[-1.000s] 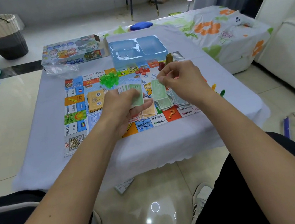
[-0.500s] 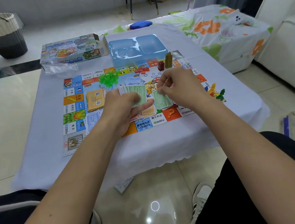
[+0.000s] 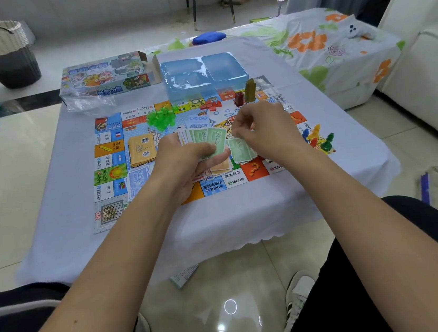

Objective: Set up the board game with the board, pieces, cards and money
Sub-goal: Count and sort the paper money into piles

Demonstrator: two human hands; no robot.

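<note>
The left hand gripped a fanned sheaf of paper notes, mostly pale green with a few whitish ones at the far edge, thin and limp, the top one printed with a large figure. The right hand hovered just beside the fan with fingertips pinched together; whether a note sat between them could not be told. Directly beneath it lay a small green pile of sorted notes on the board, with tan and pink stacks partly hidden under the left hand.

Judging by the layout, the setup was well along. The board, flat, glossy and brightly printed, lay open on the counter, which was draped in a pale lilac cloth with a scalloped hem. An orange card deck sat squared near the centre, and bluish notes lay near it. Translucent green houses were heaped at the far side, small red pieces beside them, and two upright blocks stood beyond. Coloured pawns clustered at the right edge. A clear blue plastic tray and the cardboard box rested at the far end.

What seemed left was sorting the remaining money held in the fan.
</note>
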